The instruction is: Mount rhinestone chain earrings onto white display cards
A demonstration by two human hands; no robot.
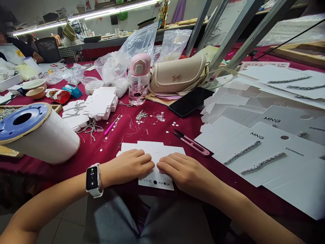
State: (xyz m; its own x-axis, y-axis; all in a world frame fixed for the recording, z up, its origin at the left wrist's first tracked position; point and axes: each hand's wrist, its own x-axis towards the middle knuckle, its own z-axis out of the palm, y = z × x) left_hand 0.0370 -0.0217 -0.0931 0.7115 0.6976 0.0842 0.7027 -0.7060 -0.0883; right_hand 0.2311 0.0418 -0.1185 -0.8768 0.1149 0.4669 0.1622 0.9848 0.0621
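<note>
I have the left hand (128, 166) and the right hand (186, 173) palm down on a white die-cut card (156, 179), low in the middle of the frame, on a burgundy tablecloth (162, 135). Neither hand is clamped on anything: the fingers lie flat and close together on the card, and the two sets of fingertips meet or nearly meet at its centre. I can't tell from here whether they actually touch.

The card's wider part runs across the frame, tilted slightly, and its upper edge shows above the hands. A narrower section with small black printing points down toward the person's lap and sticks out below the hands.

A white-strapped smartwatch (93, 179) sits on the left wrist. Pink-handled thread snips (193, 144) lie just right of the card, their blades pointing to the upper left. Further right, overlapping white MNG cards (256, 156) carry strips of rhinestone chain (242, 152).

To the left of the hands lies a big white roll on a blue core (43, 134), its end facing left. Beyond it are a stack of folded white cards (100, 103) and a pink-handled tool (111, 126). Toward the top of the frame stand a pink water bottle (139, 79) and a beige handbag (177, 76), with a black phone (191, 101) just in front of the bag.
</note>
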